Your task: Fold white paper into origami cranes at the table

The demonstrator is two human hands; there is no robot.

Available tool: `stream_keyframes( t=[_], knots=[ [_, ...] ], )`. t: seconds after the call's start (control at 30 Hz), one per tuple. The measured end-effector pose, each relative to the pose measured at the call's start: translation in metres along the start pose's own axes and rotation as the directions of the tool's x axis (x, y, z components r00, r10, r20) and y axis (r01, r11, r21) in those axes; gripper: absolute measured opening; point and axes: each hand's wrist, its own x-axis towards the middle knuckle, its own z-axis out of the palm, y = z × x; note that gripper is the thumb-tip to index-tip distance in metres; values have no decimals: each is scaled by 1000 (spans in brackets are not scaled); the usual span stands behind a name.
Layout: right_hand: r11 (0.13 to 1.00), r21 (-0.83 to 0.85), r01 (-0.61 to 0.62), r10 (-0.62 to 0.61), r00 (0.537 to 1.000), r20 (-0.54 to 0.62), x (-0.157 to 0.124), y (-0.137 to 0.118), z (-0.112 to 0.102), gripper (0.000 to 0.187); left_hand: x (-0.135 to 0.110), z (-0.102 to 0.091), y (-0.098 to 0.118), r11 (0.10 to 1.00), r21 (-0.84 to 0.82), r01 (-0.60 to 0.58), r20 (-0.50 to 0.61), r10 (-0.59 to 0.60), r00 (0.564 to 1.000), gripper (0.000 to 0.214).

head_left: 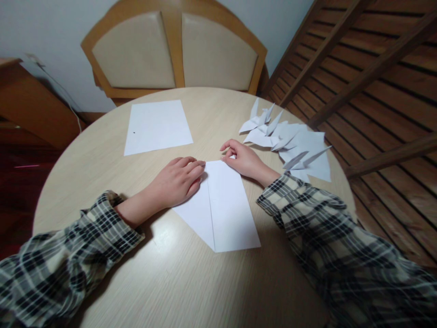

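A partly folded white sheet of paper (pixel 230 209) lies on the table in front of me, with a crease or folded edge running down its length. My left hand (pixel 179 180) rests flat over the sheet's left side, fingers together and slightly bent, holding nothing. At the far right corner of the same sheet, my right hand (pixel 241 158) is closed in a pinch, thumb and index finger at the paper's edge. The very tip of that corner is partly hidden by the fingers.
Several folded paper cranes (pixel 287 136) stand in a row at the table's right edge. A flat white sheet (pixel 159 125) with a small dark spot lies at the far left. Behind the round table (pixel 85 171) stands a padded chair (pixel 218 50); wooden slats (pixel 382 86) rise on the right.
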Motion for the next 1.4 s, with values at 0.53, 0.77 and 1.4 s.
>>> stream_keyframes(
  t=[0.53,0.77,1.4],
  knots=[
    [998,45,53,-51,998,-43,-22,-5,10,25,1,0,1,1000,1,-3,-43,3,999,33],
    [995,104,-2,2,1000,-8,-19,-5,0,22,1,-3,1,1000,-5,4,-38,-4,999,29],
    [999,-45,17,-12,995,103,-45,-18,-5,23,1,-3,3,997,13,72,-19,-72,997,31]
  ],
)
